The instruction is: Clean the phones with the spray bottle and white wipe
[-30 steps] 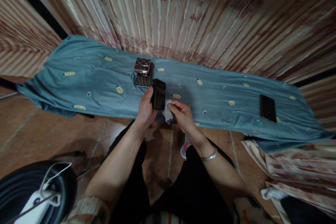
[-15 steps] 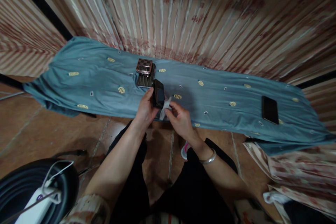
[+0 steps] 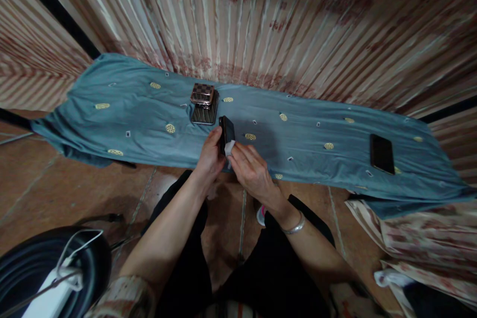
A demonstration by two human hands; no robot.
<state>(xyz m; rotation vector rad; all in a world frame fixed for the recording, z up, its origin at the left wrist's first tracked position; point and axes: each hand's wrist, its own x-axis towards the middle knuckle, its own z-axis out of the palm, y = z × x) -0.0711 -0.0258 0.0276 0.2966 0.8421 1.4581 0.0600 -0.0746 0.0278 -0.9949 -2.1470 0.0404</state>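
Observation:
My left hand (image 3: pixel 211 159) is closed round a small dark rectangular device (image 3: pixel 228 130), perhaps a phone, tilted with its glossy face turned to the right. In my right hand (image 3: pixel 250 169) is a crumpled white wipe (image 3: pixel 230 148), pinched between the fingers and pressed against the device's lower right side. Just behind my left hand, a small brown checkered case (image 3: pixel 202 92) rests on a flat, dark, shiny square item (image 3: pixel 204 115). Both hands are over the front edge of the blue cloth (image 3: pixel 179 151).
The patterned blue cloth covers a long narrow surface. A dark phone (image 3: pixel 382 154) lies at its right end. A pleated curtain (image 3: pixel 238 25) hangs behind. On the tiled floor at lower left are a black coiled hose (image 3: pixel 22 253) and a white power strip (image 3: pixel 52 293) with a cable.
My right hand has moved left and up with the wipe, and it now touches the device. The device has turned more edge-on and sits slightly farther right.

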